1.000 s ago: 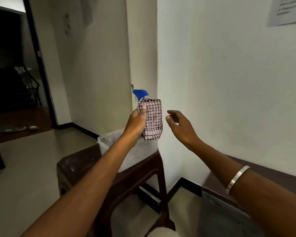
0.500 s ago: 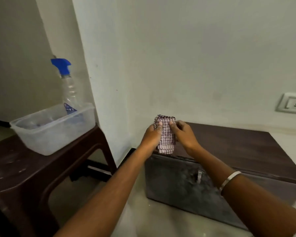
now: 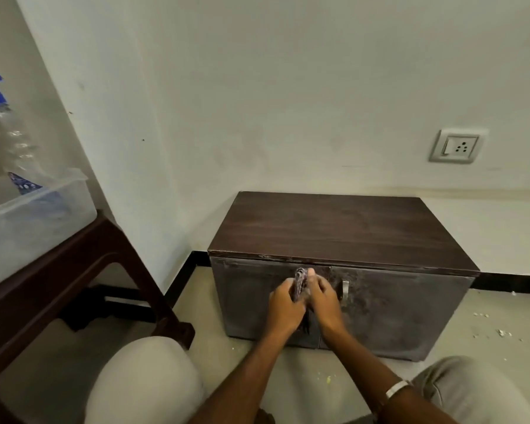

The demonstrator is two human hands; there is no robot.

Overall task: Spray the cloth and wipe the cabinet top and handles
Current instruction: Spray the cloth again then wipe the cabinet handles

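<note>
Now, hands: both are together in the lower middle of the frame, in front of the cabinet's front face.
Left hand [image 3: 283,307]: its fingers are curled around the cloth from the left side.
Right hand [image 3: 323,302]: its fingers are curled on the cloth from the right side, with the thumb tip up beside the top edge of the cloth; a metal bracelet [image 3: 396,389] sits on this wrist, in the lower right.
Cloth [image 3: 299,283]: a checked, folded piece held upright between the two hands; only its narrow edge shows, just under the front edge of the cabinet top. Whether it touches the door, I cannot tell.
Cabinet [image 3: 389,313]: a low grey box with two doors, standing on the floor against the wall, in the middle of the frame.
Cabinet top [image 3: 343,228]: a dark brown wood board, above the hands.
Handle [image 3: 345,290]: a small metal one on the right door, just to the right of the right hand, not touched. A handle on the left door is not visible behind the hands.
Spray bottle [image 3: 11,139]: clear with a blue head, standing in a clear plastic tub [image 3: 40,221] at the left edge of the frame, well apart from the hands.
Stool [image 3: 74,267]: dark brown, under the tub, on the left.
Socket [image 3: 455,146]: on the wall, upper right.
Knees: two, in light trousers, at the bottom of the frame.
Floor [image 3: 508,325]: pale, with small crumbs at the right.
</note>
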